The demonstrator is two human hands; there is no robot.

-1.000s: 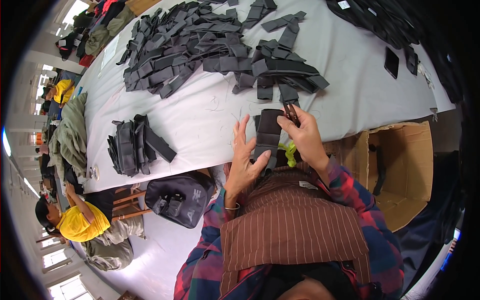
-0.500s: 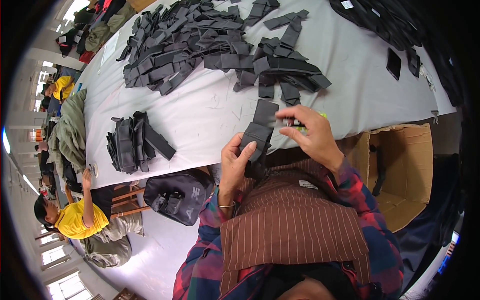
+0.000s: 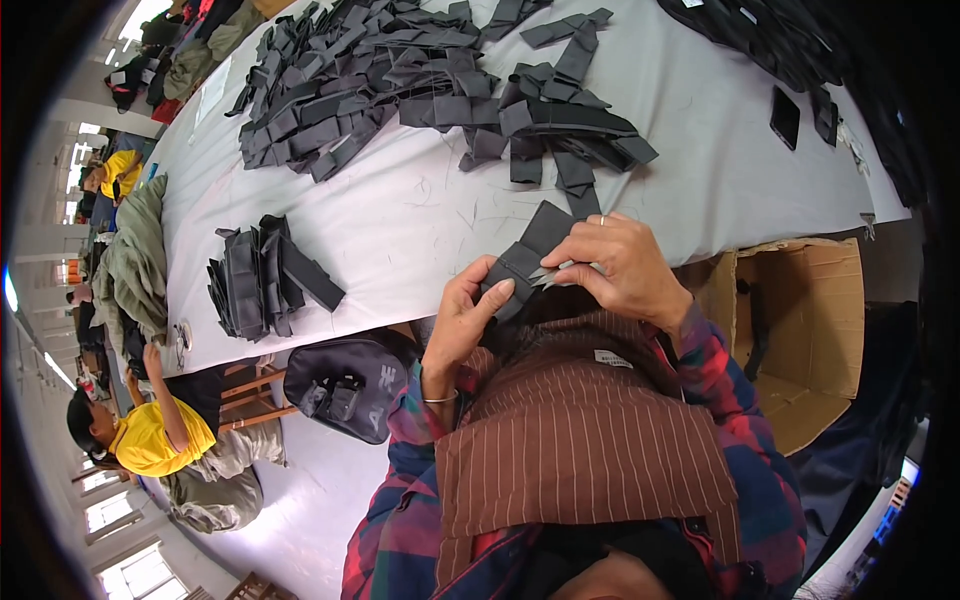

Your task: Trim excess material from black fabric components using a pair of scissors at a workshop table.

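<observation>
A dark-grey layered fabric strip (image 3: 520, 258) slants forward from the left hand (image 3: 462, 318); pointed metal snips (image 3: 542, 277) jut leftward from the right hand (image 3: 628, 268).

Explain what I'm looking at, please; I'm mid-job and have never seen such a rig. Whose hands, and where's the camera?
There is no machine here: these are a person's own bare hands. The view comes from a wide fisheye camera on that person's head, looking down, so straight edges bend. The left hand holds a dark grey fabric strip; the right hand holds a small pointed tool at it, mostly hidden in the grip. On the pale table lie a large heap of similar strips, a smaller stack to the left and, at right, what looks like a phone.
</observation>
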